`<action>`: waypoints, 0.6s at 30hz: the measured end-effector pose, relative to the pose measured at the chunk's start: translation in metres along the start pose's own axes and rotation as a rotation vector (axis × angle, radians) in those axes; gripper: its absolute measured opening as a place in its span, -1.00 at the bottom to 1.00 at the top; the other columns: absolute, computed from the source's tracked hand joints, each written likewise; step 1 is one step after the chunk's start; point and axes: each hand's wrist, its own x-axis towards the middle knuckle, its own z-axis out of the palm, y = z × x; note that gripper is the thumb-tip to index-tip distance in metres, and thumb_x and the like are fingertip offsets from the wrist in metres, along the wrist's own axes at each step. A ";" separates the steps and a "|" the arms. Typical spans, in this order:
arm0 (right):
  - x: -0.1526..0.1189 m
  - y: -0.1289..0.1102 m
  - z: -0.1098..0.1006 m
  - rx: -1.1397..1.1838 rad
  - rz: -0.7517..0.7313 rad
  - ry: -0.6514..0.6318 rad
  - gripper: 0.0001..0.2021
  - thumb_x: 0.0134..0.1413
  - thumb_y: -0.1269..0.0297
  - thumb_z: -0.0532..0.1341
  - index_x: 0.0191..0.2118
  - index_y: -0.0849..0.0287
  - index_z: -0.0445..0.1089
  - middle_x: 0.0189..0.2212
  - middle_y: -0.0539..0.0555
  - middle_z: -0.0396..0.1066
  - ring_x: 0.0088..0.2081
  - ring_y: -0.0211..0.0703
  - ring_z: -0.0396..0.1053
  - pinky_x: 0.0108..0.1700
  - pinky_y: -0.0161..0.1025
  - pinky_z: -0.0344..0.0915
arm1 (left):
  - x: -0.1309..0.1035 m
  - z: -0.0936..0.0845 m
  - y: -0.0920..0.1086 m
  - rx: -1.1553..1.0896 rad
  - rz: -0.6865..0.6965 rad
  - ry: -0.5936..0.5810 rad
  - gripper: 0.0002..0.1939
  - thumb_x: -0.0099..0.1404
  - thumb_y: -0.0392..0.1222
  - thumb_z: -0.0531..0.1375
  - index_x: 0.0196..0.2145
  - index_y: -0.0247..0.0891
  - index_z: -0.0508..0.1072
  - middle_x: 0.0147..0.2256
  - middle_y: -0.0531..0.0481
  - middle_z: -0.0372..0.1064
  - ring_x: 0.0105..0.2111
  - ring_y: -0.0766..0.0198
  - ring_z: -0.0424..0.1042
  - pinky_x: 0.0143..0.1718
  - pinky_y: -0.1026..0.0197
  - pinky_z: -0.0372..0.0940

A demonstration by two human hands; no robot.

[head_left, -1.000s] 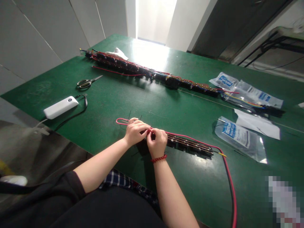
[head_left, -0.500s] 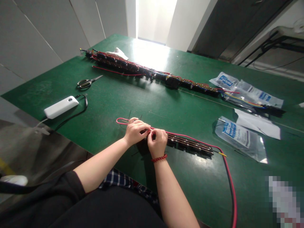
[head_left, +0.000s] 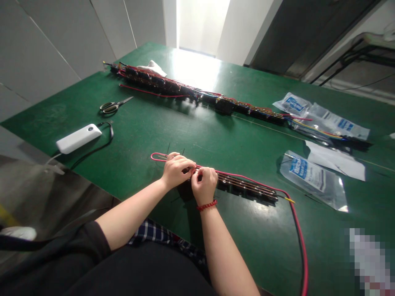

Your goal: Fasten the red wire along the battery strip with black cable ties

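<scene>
A short black bar-shaped assembly (head_left: 247,190) with bare metal strips along its top lies on the green table in front of me. A thick red cable (head_left: 239,176) runs along its far side, loops back at the left end and drops off to the right. My left hand (head_left: 178,169) bends over the left part of the assembly, fingers closed. Right beside it, my right hand (head_left: 204,181) is pinched, its fingertips nearly touching the left ones at the red cable. Whatever the fingertips grip is too small and covered to make out. Thin black strands (head_left: 168,149) stick up behind my left hand.
Across the back of the table (head_left: 148,127) lies a longer wired black assembly (head_left: 173,87), with a white cloth (head_left: 153,68) behind it. Scissors (head_left: 111,107) and a white power bank (head_left: 78,139) with a black cable lie left. Clear plastic bags (head_left: 314,179) and white paper (head_left: 336,160) lie right.
Both hands stay at the same spot on the assembly, with barely visible finger movement. The view has shifted very slightly; nothing else has moved.
</scene>
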 end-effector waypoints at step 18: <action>0.001 0.000 -0.001 0.007 0.006 -0.013 -0.81 0.02 0.45 0.13 -0.48 0.08 0.10 -0.54 -0.04 0.22 -0.37 -0.15 0.22 -0.21 -0.19 0.15 | 0.001 0.004 -0.001 0.023 -0.049 -0.016 -0.84 0.30 -0.17 0.17 -0.34 -0.03 0.56 -0.29 0.15 0.58 -0.24 0.24 0.48 0.13 -0.01 0.08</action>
